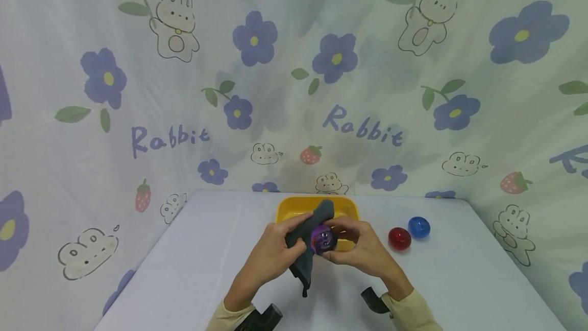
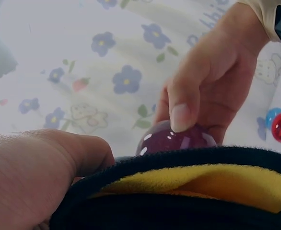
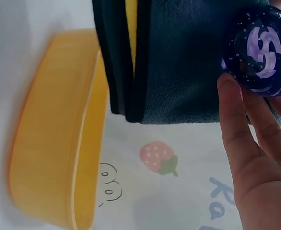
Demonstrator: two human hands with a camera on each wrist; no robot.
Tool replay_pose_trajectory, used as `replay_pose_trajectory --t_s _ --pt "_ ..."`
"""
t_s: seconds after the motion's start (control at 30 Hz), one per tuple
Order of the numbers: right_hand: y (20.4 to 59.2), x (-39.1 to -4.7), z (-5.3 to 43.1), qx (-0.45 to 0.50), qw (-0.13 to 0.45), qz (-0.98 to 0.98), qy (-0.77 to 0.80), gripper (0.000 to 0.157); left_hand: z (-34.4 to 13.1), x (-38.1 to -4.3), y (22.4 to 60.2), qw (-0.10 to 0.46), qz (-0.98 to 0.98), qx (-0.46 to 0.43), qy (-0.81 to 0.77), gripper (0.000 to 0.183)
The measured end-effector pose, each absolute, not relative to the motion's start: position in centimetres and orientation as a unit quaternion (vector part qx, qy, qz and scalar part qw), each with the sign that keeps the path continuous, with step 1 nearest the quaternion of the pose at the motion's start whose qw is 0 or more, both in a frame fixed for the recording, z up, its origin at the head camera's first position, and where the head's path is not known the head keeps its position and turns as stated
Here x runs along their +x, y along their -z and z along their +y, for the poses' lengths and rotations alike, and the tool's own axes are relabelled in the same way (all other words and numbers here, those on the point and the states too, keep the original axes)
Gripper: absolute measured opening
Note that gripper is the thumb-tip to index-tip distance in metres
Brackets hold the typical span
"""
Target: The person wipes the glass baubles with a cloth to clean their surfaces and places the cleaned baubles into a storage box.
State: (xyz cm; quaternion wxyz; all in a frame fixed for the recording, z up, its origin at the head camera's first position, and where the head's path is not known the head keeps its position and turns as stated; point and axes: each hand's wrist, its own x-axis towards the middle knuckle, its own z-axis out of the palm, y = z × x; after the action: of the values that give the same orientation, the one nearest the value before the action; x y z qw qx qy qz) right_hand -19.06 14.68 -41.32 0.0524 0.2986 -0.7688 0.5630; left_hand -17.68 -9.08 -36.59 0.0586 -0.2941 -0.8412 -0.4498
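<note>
My left hand (image 1: 271,252) grips a folded dark grey cloth (image 1: 325,211), whose yellow inner side (image 2: 217,184) shows in the left wrist view. Right beside it, my right hand (image 1: 360,246) pinches a shiny purple ball (image 1: 325,239) between thumb and fingers. The ball lies up against the grey face of the cloth. Pale swirled markings and small specks cover the ball (image 3: 260,52) in the right wrist view. Both hands are raised just in front of a yellow tub (image 1: 317,199), which they partly hide.
To the right on the white table (image 1: 206,249) lie a red ball (image 1: 399,239) and a blue ball (image 1: 419,227), close together. A printed curtain (image 1: 285,86) with flowers and rabbits hangs behind the table and along its sides.
</note>
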Motion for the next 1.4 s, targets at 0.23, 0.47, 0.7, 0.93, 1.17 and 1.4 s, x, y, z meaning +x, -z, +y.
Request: replay_pose_trajectory --t_s 0.23,0.47,0.7,0.93,1.17,1.4 --pt "41.35 -19.01 14.55 0.306 0.065 -0.756 -0.576 0.048 -9.04 -17.99 36.86 0.041 -0.848 -0.300 0.436 0.052" --pt "41.25 -18.90 14.52 0.307 0.079 -0.753 -0.577 0.050 -9.04 -18.28 36.97 0.026 -0.852 -0.298 0.429 0.053" --pt "41.13 -18.91 14.45 0.293 0.105 -0.749 -0.585 0.049 -9.14 -18.35 36.96 0.005 -0.854 -0.292 0.430 0.056" --pt "41.08 -19.18 14.58 0.287 0.127 -0.735 -0.602 0.049 -9.15 -18.31 36.79 0.016 -0.856 -0.284 0.432 0.057" --pt "41.26 -19.38 14.86 0.259 0.119 -0.747 -0.601 0.051 -9.11 -18.09 36.69 0.012 -0.860 -0.279 0.427 0.056" --pt "41.26 -19.33 14.90 0.244 0.111 -0.764 -0.587 0.059 -9.14 -18.07 36.66 0.014 -0.859 -0.282 0.427 0.055"
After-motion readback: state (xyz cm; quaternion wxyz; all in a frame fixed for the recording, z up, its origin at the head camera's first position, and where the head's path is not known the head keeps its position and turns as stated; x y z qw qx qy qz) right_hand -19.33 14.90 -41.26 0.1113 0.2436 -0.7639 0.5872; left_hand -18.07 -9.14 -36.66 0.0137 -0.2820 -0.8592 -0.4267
